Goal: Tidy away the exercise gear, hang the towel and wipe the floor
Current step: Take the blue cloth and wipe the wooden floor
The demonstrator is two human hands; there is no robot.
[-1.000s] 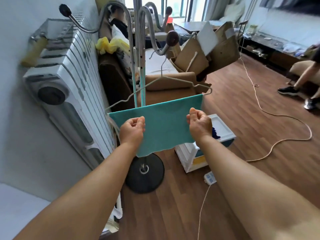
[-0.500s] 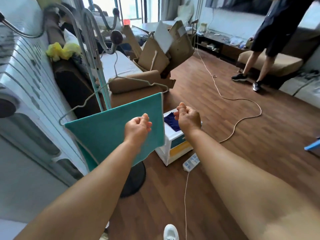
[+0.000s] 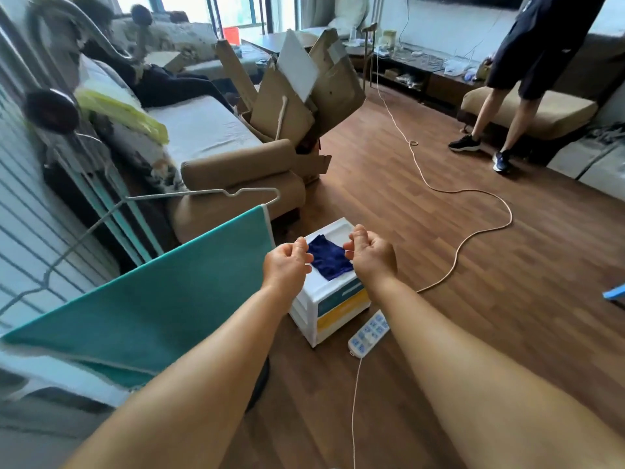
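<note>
2 hands, left hand (image 3: pixel 286 269) and right hand (image 3: pixel 371 257), are hovering loosely curled, gripping nothing. Teal towel (image 3: pixel 162 296) is draping over the wire hanger (image 3: pixel 203 194). Blue cloth (image 3: pixel 327 260) is lying on the drawer box (image 3: pixel 333 308), looking soft and light; pinching an edge should work.

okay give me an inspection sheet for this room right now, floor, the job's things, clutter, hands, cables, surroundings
Surface: wood-plank floor, no spill visible.
Job's things: teal towel draped over the wire hanger on the coat stand; dark blue cloth lying on top of the white drawer unit. Exercise gear: nothing seen.
Clutter: cardboard pieces piled at the sofa end.
Hands: left hand and right hand both loosely curled, holding nothing, above the drawer unit.
Cables: power strip on the floor beside the drawers; long beige cord snaking across the floor.
Surroundings: brown sofa, radiator on the left, another person's legs at the far right.
</note>
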